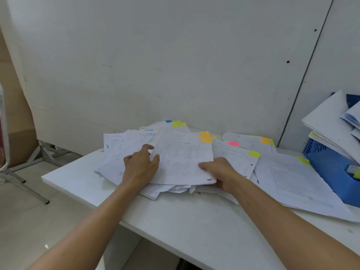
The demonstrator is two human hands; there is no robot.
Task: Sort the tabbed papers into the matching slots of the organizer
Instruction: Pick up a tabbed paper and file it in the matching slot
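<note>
A loose heap of printed papers (126, 149) with coloured tabs lies on the white table (175, 221) against the wall. On top is a sheet with an orange tab (183, 158). My left hand (141, 166) holds its left edge, thumb on the sheet. My right hand (220, 170) pinches its right lower edge, thumb on top and fingers underneath. Other tabs show yellow (253, 154), pink (233, 144) and blue (168, 121). The blue plastic organizer (331, 168) stands at the right edge with papers in it.
A large printed sheet (292, 182) with a yellow tab lies between the heap and the organizer. The white wall runs directly behind the papers. The table's left corner drops off to a tiled floor, where a metal chair frame (23, 180) stands.
</note>
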